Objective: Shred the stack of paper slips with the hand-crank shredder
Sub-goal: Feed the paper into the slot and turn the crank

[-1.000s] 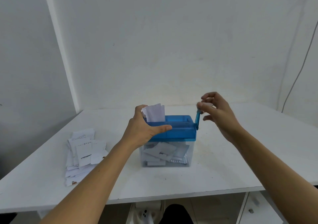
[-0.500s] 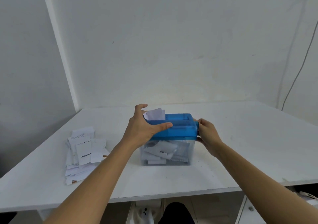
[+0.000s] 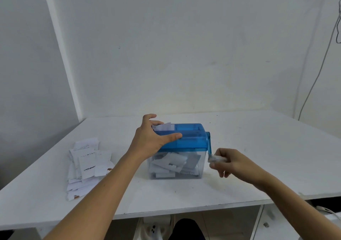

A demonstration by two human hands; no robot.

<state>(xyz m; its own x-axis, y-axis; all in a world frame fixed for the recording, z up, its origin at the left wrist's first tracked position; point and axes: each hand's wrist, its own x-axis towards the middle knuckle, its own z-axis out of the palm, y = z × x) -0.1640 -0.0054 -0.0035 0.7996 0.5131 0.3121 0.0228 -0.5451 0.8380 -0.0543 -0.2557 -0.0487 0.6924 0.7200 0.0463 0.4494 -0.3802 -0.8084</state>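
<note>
The hand-crank shredder (image 3: 191, 138) has a blue top on a clear bin (image 3: 202, 168) full of white paper pieces. It stands mid-table. My left hand (image 3: 151, 138) grips the left end of the blue top, thumb across the front. A white paper slip (image 3: 164, 126) sticks a short way out of the slot by my fingers. The blue crank (image 3: 209, 144) hangs down on the right side. My right hand (image 3: 228, 161) pinches its pale knob at the lower end. The stack of paper slips (image 3: 86, 162) lies on the table to the left.
The white table (image 3: 258, 147) sits against a white wall, its front edge near me. A thin cable (image 3: 317, 73) runs down the wall at the right. Below the table edge are a drawer unit (image 3: 273, 223) and dark items.
My right hand has carried the crank from pointing up, round past the shredder's side, to pointing down. The slip has sunk lower into the slot. My left hand has stayed on the top.
</note>
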